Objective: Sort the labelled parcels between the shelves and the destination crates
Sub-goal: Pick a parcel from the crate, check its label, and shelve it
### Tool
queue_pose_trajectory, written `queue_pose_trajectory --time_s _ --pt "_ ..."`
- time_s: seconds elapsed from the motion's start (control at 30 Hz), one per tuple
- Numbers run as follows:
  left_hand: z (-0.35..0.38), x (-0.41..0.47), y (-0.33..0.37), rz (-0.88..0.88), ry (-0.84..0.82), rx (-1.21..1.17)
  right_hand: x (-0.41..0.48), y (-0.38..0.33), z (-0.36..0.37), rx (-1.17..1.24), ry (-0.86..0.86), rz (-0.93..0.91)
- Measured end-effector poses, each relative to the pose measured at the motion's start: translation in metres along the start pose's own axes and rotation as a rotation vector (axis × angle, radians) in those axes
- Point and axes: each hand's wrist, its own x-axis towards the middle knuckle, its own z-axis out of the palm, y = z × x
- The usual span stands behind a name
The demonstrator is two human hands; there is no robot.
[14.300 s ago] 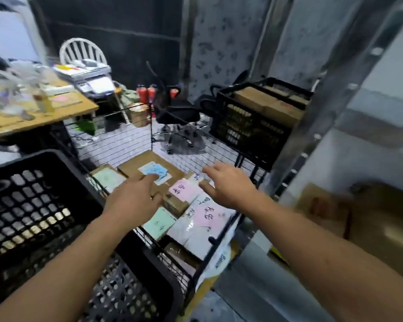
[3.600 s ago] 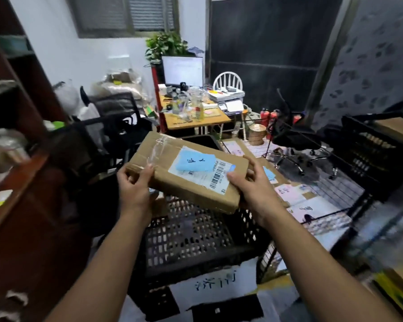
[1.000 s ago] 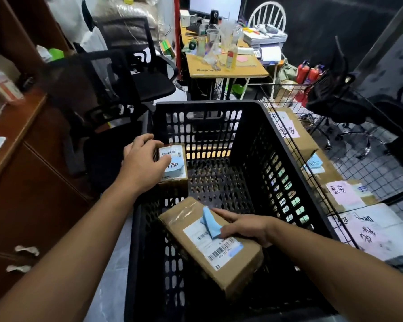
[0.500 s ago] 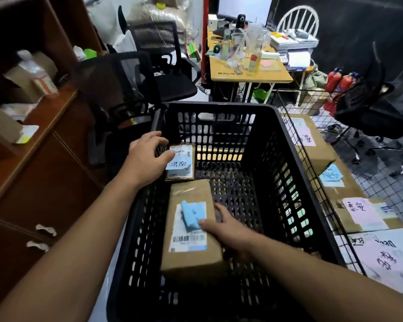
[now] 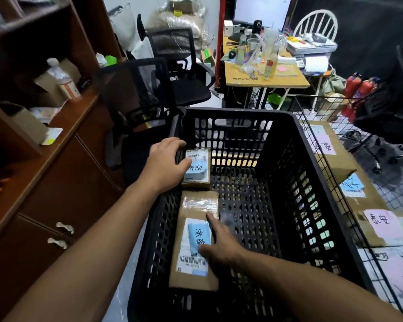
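A black perforated crate (image 5: 295,145) stands in front of me. Two cardboard parcels with blue labels lie along its left wall. The small parcel (image 5: 197,169) sits at the far left; my left hand (image 5: 166,163) rests on its left edge, thumb across the label, fingers lightly bent. The long parcel (image 5: 193,238) lies flat nearer to me. My right hand (image 5: 220,244) lies against its right side with straight fingers, thumb on the shipping label.
A wire rack (image 5: 358,189) to the right holds several parcels with pink and blue labels. A brown wooden cabinet (image 5: 44,182) with shelves stands on the left. Black office chairs (image 5: 172,89) and a cluttered desk (image 5: 265,75) are behind the crate.
The long parcel has gone from tilted in my right hand to lying flat along the crate's left wall. My right hand has moved to its right side. My left hand stays on the small parcel.
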Motion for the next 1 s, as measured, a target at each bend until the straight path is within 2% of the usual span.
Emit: queue_pose_trajectory --time_s 0.17,0.23,0.33,0.47,0.57,0.8,1.0 --pt "0.0 -0.002 0.003 0.018 -0.005 0.059 0.001 -0.005 -0.008 -0.152 -0.027 0.026" --pt "0.0 -0.004 0.004 0.037 0.01 0.104 -0.004 -0.016 -0.013 -0.35 -0.004 0.028" --pt "-0.005 -0.006 0.004 0.128 -0.008 0.174 -0.019 -0.042 -0.03 -0.675 0.231 0.0" --pt "-0.008 -0.01 0.013 0.368 -0.086 0.262 -0.061 -0.067 -0.063 -0.897 0.571 -0.068" --pt "-0.006 -0.013 0.028 0.475 -0.156 0.221 -0.103 -0.072 -0.074 -1.033 0.731 -0.065" --pt "0.005 -0.04 0.091 0.745 -0.332 0.058 -0.22 -0.038 -0.072 -0.986 1.077 0.109" --pt "0.026 -0.101 0.182 1.034 -0.328 -0.029 -0.341 0.029 -0.045 -0.853 1.235 0.462"
